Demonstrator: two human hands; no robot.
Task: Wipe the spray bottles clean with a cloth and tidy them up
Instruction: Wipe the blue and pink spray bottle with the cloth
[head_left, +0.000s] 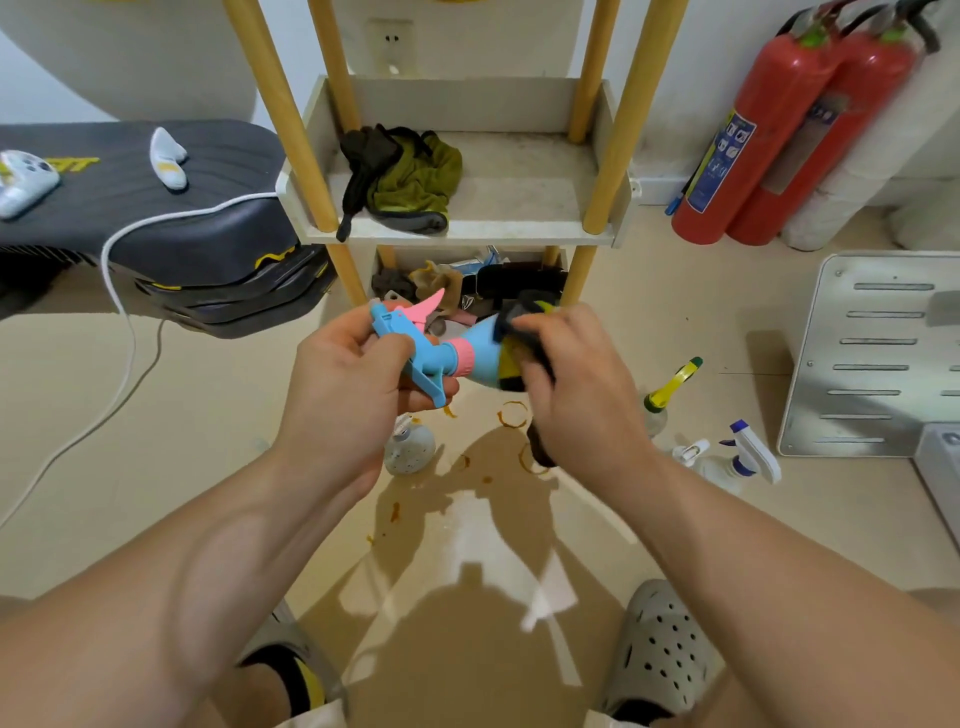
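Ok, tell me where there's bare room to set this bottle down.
Shelf: bare right of the green cloth heap. Floor: bare between white cable and round bottle. Crowded: rags underneath, sprayers by the metal panel.

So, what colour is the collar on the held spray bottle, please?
Pink; the collar shows in head view.

You have very little legible text in view. On the dark padded bench (156, 171) to your left, yellow block lettering (72, 164) is partly hidden behind the white controller (23, 182). Only two strokes show, possibly "TT", seen upside down. The nearer red fire extinguisher (748, 135) carries a blue label (724, 156) with white pictogram panels, its print too small to read. The second extinguisher (857, 104) has a blurred label (815, 140).
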